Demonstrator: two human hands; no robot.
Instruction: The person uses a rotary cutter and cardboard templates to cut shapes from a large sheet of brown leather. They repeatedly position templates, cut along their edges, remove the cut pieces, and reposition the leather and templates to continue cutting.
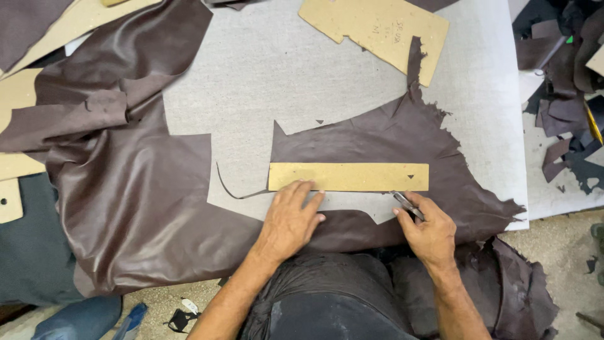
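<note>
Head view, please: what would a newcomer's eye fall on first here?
A long tan strip lies mid-table on dark brown leather, pinned flat by the left hand. The right hand holds a knife at the strip's lower edge. A larger tan template sits top centre.

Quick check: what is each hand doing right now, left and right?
Left hand: open, flat, pressing on the cardboard strip.
Right hand: closed on a knife at the strip's lower edge.

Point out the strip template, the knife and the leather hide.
Strip template [358, 177], head view, middle of its card face.
Knife [406, 204], head view, its metal blade by the right hand.
Leather hide [402, 135], head view, flat part above the template.
</note>
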